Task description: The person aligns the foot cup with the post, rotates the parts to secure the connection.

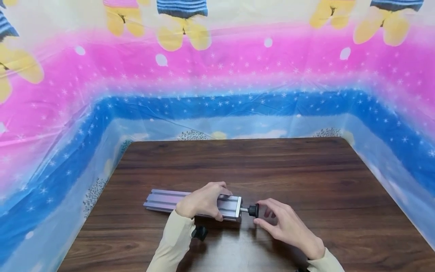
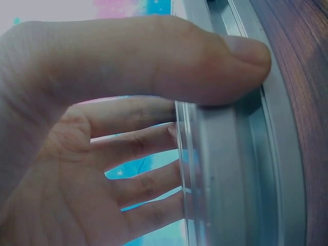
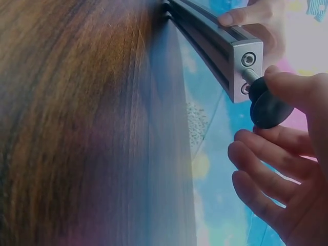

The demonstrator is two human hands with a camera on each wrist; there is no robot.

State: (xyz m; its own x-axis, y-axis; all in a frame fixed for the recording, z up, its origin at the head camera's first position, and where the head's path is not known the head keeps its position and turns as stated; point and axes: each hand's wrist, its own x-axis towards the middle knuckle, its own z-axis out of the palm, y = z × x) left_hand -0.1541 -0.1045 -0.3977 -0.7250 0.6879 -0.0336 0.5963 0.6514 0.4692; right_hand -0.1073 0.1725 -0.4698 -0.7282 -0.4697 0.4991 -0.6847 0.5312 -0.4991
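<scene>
A silver aluminium profile (image 1: 164,199) with lengthwise slots lies on the table. My left hand (image 1: 203,201) grips it across the top near its right end, the thumb (image 2: 225,66) on the near side and the fingers on the far side. A flat end plate (image 3: 239,72) with recessed screws caps that end. From the plate a threaded stud (image 1: 244,209) sticks out, carrying a round black levelling foot (image 3: 271,108). My right hand (image 1: 289,224) pinches the foot's rim between thumb and fingers, while its lower fingers (image 3: 261,184) stay loosely bent below.
The profile rests on a dark wood-grain table (image 1: 272,166). A printed cloth (image 1: 231,75) in pink and blue hangs round the table's back and sides. By the left sleeve shows a black wrist-worn piece (image 1: 200,232).
</scene>
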